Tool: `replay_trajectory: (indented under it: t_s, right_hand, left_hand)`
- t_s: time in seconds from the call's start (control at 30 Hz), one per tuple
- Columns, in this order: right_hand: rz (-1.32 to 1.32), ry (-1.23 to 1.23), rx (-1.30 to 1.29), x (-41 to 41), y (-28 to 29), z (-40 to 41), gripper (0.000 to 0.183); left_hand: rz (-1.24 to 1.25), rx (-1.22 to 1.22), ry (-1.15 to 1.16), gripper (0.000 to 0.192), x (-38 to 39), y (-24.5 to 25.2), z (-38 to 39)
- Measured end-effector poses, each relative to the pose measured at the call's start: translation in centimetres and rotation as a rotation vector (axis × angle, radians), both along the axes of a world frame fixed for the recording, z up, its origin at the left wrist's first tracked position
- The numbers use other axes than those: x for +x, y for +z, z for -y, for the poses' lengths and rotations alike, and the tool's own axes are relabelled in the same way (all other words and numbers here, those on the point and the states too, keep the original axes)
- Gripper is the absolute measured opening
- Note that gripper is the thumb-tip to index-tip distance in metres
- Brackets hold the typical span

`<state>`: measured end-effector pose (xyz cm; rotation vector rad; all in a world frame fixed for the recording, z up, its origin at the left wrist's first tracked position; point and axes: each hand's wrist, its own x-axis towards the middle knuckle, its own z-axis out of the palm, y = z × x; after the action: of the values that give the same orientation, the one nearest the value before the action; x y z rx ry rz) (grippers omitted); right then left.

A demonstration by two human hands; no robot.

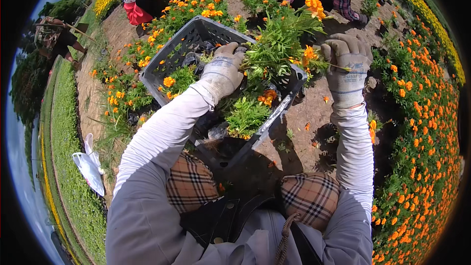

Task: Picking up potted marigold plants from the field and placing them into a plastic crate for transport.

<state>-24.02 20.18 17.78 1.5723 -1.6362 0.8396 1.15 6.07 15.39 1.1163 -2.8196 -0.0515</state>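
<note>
A black plastic crate with perforated walls stands on the soil before me, tilted in the view, holding marigold plants and dark plastic nursery bags. My left hand, in a pale work glove, reaches into the crate with its fingers bent among the plants; what they grip is hidden. To the right of the crate, my right hand, gloved alike, has its fingers curled on a thin stem that carries a marigold bloom. A leafy marigold plant with a large orange bloom stands up between my hands.
Planted marigolds fill the right side, and more marigolds grow left of the crate. Two co-workers crouch beyond it, one at each side; another stands far left with a long-handled tool. A white plastic bag lies at left.
</note>
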Motion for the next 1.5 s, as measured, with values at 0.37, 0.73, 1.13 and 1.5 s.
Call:
replay_trajectory:
  t_s: [0.37, 0.73, 1.13, 1.5]
  right_hand:
    - [0.173, -0.239, 0.304, -6.3, -4.5, -1.2, 0.057]
    - [0.293, -0.114, 0.371, -5.1, -5.7, -0.3, 0.033]
    - [0.659, -0.099, 0.287, -8.0, -10.2, -6.8, 0.030]
    - [1.524, -0.488, -0.284, -22.6, -20.3, -27.0, 0.020]
  left_hand:
    - [0.232, -0.558, 0.384, 0.053, 7.1, 1.7, 6.7]
    - [0.706, 0.144, 0.730, 0.043, 12.1, -4.1, 10.8]
    - [0.747, 0.069, 0.669, 0.054, 12.0, -10.4, 11.1]
    - [0.036, -0.135, 0.071, 0.074, 4.7, -4.6, 9.5]
